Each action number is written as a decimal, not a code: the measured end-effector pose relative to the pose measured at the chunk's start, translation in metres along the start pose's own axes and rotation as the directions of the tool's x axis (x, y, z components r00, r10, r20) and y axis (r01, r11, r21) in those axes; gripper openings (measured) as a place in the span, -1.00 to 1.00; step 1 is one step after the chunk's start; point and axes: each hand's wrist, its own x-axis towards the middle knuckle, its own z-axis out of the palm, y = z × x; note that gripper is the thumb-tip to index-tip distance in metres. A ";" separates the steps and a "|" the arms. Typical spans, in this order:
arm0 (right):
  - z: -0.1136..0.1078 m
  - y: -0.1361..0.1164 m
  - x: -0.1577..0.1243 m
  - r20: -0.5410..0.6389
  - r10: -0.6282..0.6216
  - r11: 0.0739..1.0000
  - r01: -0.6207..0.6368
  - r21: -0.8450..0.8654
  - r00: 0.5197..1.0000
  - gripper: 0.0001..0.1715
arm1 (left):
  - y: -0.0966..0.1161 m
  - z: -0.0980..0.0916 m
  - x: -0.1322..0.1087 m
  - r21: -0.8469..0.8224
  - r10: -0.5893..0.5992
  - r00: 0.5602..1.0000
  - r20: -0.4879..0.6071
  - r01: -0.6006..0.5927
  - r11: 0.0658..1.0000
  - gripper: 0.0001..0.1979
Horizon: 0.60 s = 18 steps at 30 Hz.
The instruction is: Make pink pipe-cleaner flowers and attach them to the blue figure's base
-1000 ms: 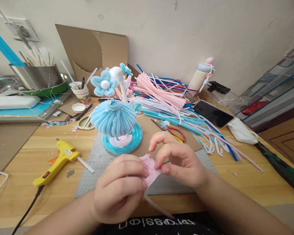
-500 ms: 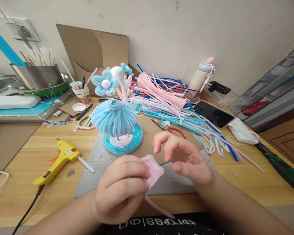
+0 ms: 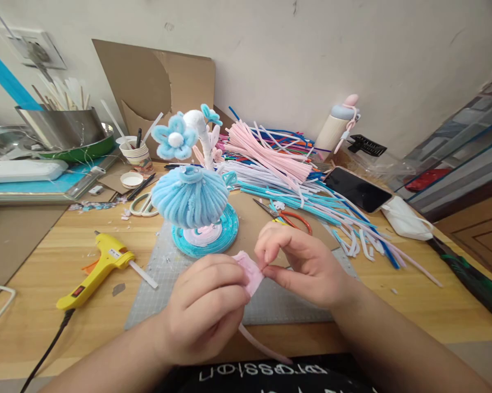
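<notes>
Partly tucked in left hand (image 3: 207,308), pink piece (image 3: 253,277)

Upside-down "pression" lettering (image 3: 264,370) on black clothing (image 3: 341,370)

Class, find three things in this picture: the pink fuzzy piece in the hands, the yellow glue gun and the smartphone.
Pink fuzzy piece (image 3: 253,273), head view: middle of its uncovered face.
Yellow glue gun (image 3: 100,268), head view: upper part of the handle.
Smartphone (image 3: 357,189), head view: middle of the dark screen.
</notes>
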 end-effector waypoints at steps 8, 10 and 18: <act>0.004 0.003 -0.001 -0.006 0.064 0.993 -0.063 0.096 0.998 -0.85 | -0.005 0.002 -0.008 0.088 0.041 0.996 0.074 -0.047 0.995 -0.74; 0.004 0.002 0.000 0.014 0.090 0.969 -0.090 0.230 0.996 -0.86 | -0.005 0.002 -0.009 0.089 0.040 0.995 0.090 -0.048 0.995 -0.73; -0.001 0.010 0.007 -0.141 0.159 0.757 -0.029 0.653 0.977 -0.84 | -0.004 0.000 -0.007 0.082 0.066 0.996 0.065 -0.071 0.994 -0.74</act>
